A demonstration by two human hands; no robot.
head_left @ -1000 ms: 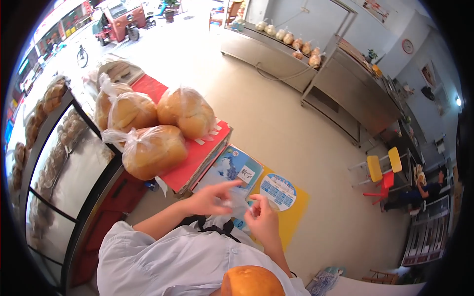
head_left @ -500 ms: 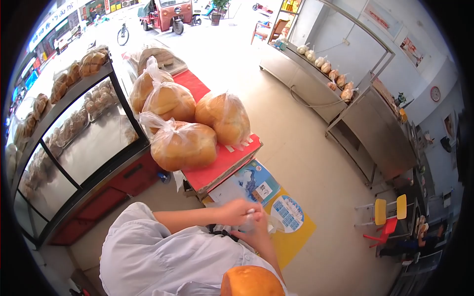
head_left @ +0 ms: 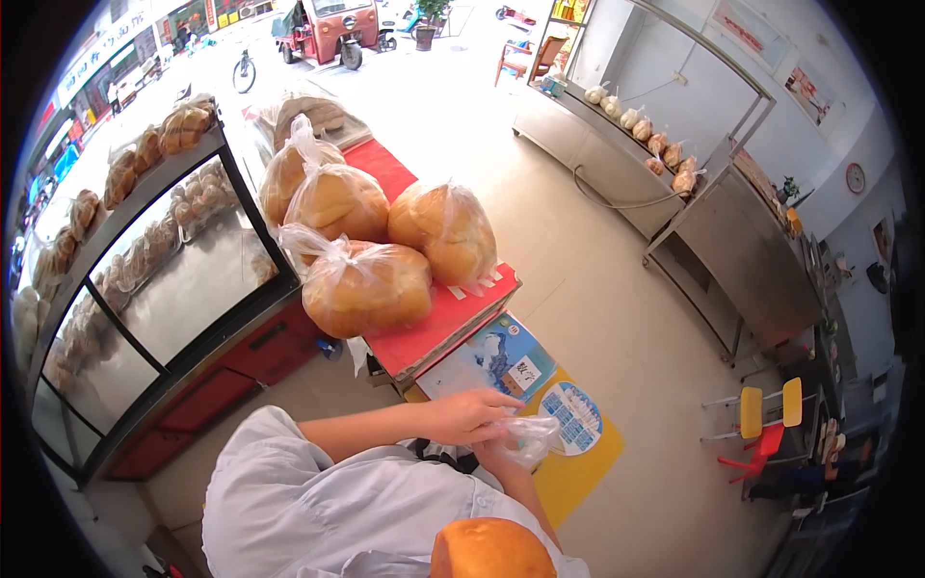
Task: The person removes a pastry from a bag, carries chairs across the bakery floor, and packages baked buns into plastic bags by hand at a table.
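Observation:
My left hand (head_left: 467, 416) reaches in from the left, its fingers closed on the edge of a clear, crumpled plastic bag (head_left: 538, 436). Just below it, my right hand (head_left: 496, 451) grips the same bag, its fingers partly hidden behind the film and the other hand. Close to my chest, at the bottom of the view, is a golden-brown bread bun (head_left: 493, 551); what supports it is not visible. Beyond my hands, several bagged loaves (head_left: 366, 289) with knotted tops are piled on a red-topped box (head_left: 453, 313).
A blue booklet (head_left: 515, 356) and a yellow sheet (head_left: 583, 472) lie below the red top. To the left stands a glass display case (head_left: 183, 270) with bagged bread in and on it. Steel counters (head_left: 597, 159) with more bags line the right, near chairs (head_left: 752, 414).
My hands were pressed together before; now they are slightly apart and the plastic bag shows spread out to the right. The whole view has shifted slightly.

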